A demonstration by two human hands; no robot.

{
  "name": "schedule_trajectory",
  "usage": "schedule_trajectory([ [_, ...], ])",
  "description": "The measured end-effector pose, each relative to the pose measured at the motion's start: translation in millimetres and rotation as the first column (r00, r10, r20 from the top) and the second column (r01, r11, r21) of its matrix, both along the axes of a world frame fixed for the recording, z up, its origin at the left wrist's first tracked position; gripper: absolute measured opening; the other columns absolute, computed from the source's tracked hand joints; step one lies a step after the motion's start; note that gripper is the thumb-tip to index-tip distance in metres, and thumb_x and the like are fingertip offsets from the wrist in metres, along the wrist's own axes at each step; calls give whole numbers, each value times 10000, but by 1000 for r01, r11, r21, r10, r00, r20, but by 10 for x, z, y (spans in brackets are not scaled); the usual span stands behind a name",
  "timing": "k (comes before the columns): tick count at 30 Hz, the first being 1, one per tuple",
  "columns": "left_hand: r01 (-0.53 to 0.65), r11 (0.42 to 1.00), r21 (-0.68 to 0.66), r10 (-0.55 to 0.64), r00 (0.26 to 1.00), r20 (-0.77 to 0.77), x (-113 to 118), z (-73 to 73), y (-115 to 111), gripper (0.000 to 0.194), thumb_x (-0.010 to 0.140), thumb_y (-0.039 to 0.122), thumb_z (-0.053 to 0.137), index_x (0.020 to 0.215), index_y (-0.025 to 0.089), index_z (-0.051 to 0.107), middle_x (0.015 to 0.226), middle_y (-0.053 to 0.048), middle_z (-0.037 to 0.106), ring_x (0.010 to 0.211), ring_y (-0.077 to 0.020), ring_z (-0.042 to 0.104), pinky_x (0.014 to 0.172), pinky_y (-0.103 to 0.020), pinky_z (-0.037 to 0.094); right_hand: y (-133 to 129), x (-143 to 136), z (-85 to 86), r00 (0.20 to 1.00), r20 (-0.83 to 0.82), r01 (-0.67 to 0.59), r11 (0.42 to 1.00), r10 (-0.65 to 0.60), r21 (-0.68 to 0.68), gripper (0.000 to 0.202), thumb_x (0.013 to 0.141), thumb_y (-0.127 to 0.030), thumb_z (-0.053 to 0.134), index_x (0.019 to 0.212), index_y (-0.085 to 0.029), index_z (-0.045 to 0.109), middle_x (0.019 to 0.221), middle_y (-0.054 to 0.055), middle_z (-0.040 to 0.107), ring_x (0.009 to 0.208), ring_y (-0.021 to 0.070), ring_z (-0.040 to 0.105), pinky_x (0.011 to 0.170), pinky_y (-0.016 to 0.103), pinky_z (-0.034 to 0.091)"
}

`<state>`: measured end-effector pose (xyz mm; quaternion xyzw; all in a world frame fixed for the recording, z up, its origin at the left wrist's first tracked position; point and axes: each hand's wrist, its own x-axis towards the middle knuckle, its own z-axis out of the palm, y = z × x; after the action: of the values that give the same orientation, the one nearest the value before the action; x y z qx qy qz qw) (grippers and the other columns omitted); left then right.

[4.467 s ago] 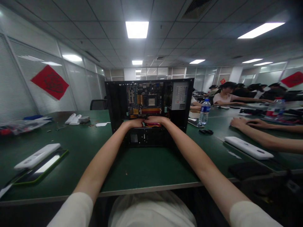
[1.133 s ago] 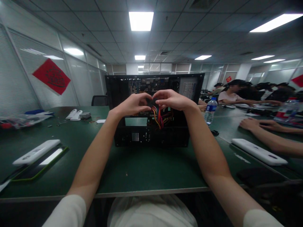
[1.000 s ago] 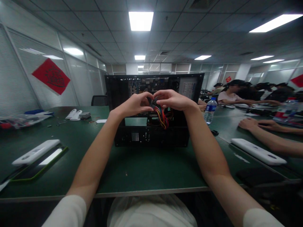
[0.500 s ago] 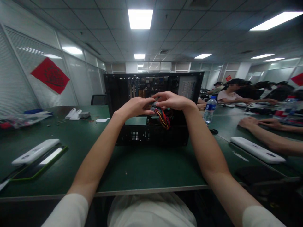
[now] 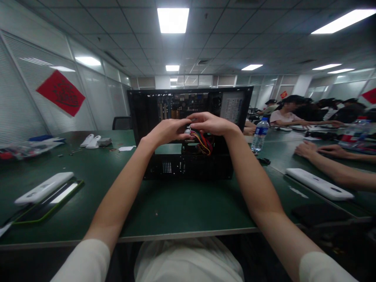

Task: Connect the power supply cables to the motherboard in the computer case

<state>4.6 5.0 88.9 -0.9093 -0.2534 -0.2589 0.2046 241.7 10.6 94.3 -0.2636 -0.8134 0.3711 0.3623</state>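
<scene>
A black open computer case (image 5: 232, 156) stands on the green table, its inside facing me. A bundle of coloured cables (image 5: 204, 143) hangs in front of it, ending in a pale connector (image 5: 188, 129). My left hand (image 5: 172, 131) pinches that connector from the left. From the right, my right hand (image 5: 211, 123) closes its fingers on the same cable end, close to my left fingertips. Behind my hands, a circuit board (image 5: 188, 102) shows inside the case, with a labelled power supply (image 5: 232, 107) at its upper right.
A white device (image 5: 44, 188) and a green-edged phone (image 5: 63, 197) lie left on the table (image 5: 188, 211). To the right are a water bottle (image 5: 260, 135), another white device (image 5: 319, 184) and a co-worker's hands (image 5: 308, 150). Plastic bags (image 5: 29, 149) lie far left.
The connector and cables have shifted slightly left and up, and the cable bundle sits closer to the case. My right hand has moved a little left.
</scene>
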Motion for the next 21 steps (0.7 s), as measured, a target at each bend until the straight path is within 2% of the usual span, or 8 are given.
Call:
schedule_trajectory([
  [4, -1, 1000, -3, 1, 999, 38, -8, 12, 15, 570, 920, 406, 755, 1414, 154, 623, 1282, -183, 737, 1130, -293, 710, 930, -371, 527, 64, -37, -28, 1000, -14, 9, 1000, -9, 18, 459, 837, -306, 839, 1252, -226, 659, 864, -12, 725, 649, 120, 641, 505, 187, 517],
  [8, 3, 1000, -14, -2, 999, 42, -22, 15, 50, 559, 914, 393, 767, 1392, 136, 636, 1326, -200, 715, 1199, -311, 689, 991, -401, 531, 62, -64, -27, 1000, -3, 20, 999, -20, 44, 477, 848, -289, 830, 1277, -227, 633, 871, -12, 719, 693, 130, 670, 555, 195, 553],
  [12, -17, 1000, 11, 16, 999, 31, -30, 19, 65, 551, 902, 394, 782, 1374, 140, 652, 1273, -183, 739, 1143, -299, 713, 961, -390, 544, -11, -73, -38, 998, 6, -58, 998, 58, -28, 547, 868, -302, 807, 1344, -205, 554, 927, 16, 734, 745, 169, 720, 627, 255, 616],
  [16, -47, 996, 70, 45, 999, 25, -40, 33, 45, 534, 896, 391, 786, 1355, 141, 674, 1186, -163, 766, 1070, -295, 732, 892, -368, 549, -66, -99, -62, 989, -19, -146, 984, 144, -103, 657, 850, -276, 817, 1396, -181, 464, 901, 14, 718, 723, 179, 728, 661, 310, 647],
  [21, -61, 991, 116, 60, 998, 11, -48, 24, 54, 545, 887, 422, 792, 1345, 149, 680, 1123, -147, 780, 1006, -283, 741, 835, -348, 541, -72, -162, -71, 995, -16, -101, 992, 100, -70, 581, 834, -220, 793, 1330, -185, 493, 913, 8, 694, 734, 161, 707, 641, 279, 632],
])
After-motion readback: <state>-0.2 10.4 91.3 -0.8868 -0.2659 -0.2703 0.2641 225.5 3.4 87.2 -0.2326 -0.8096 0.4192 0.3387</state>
